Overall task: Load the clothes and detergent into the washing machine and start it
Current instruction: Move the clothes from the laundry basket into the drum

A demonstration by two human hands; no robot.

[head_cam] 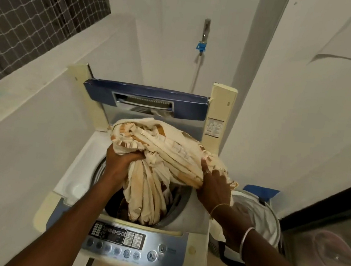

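Gripping a bundled cream-and-orange cloth [168,149] from both sides: left hand [121,161] at 9 o'clock, fingers [133,155] curled into the folds; right hand [214,185] at 3 o'clock, fingers [204,165] straight, together, pressed flat. Hanging partly into the drum [181,201] of the washing machine [73,178], over darker laundry. Lid [145,97] raised at 12 o'clock, control panel [119,238] at 6. At 3 o'clock, a basket [277,223] holding white fabric. White walls, tap [202,46] above.
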